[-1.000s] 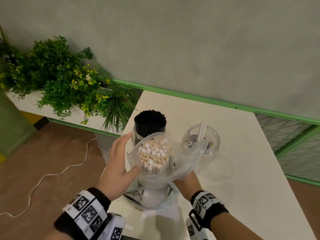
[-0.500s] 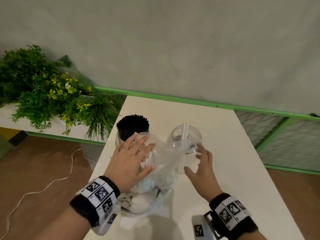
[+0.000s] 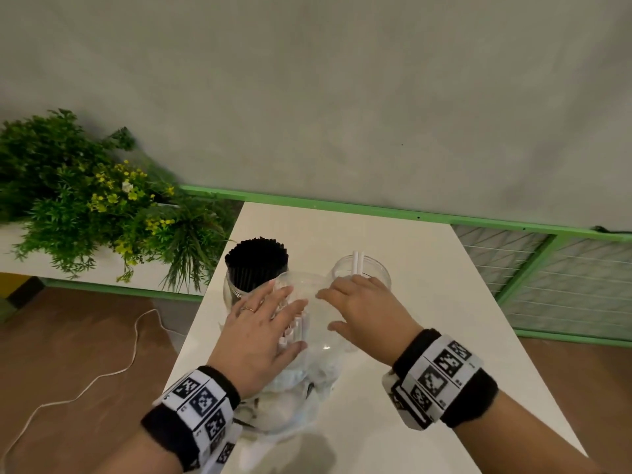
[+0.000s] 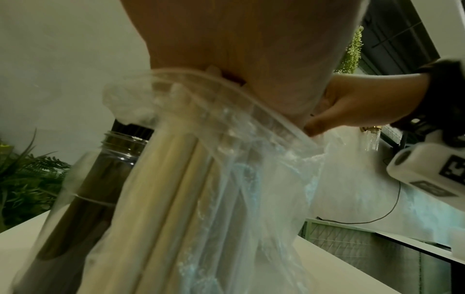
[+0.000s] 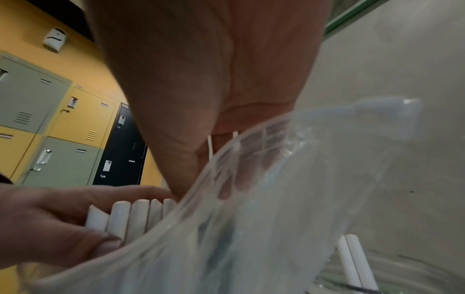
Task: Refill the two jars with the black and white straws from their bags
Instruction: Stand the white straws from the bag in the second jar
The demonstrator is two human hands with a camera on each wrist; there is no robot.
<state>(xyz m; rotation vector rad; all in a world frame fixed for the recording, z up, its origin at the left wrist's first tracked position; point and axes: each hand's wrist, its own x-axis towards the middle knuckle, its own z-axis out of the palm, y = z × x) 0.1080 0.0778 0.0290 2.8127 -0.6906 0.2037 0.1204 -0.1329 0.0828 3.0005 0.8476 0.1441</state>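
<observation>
Grey wall (image 3: 342, 97) backs a white table (image 3: 427, 319), with green planting (image 3: 85, 206) off its left edge and a white cable (image 3: 102, 371) on the brown floor. Both hands are over a clear plastic bag of white straws (image 3: 294, 331) standing on the table.

Left hand (image 3: 261, 331): fingers extended and laid flat across the top of the bag, thumb against its near side; the straw ends show just beneath the fingers in the right wrist view (image 5: 130, 216). No curled grip is visible.

Right hand (image 3: 362, 311): fingertips bent down onto the bag's open rim (image 3: 307, 285), thumb spread apart below. The right wrist view shows fingers (image 5: 241, 173) through the film, inside or against the rim; whether they pinch the plastic cannot be told.

Beyond the left fingertips, touching or just beside the bag, stands a clear jar packed with black straws (image 3: 256, 268). Beyond the right fingertips stands a second clear jar (image 3: 376, 271) holding two white straws (image 3: 357, 263) upright. Crumpled plastic (image 3: 290, 401) lies on the table by the left wrist, at the bag's base.
</observation>
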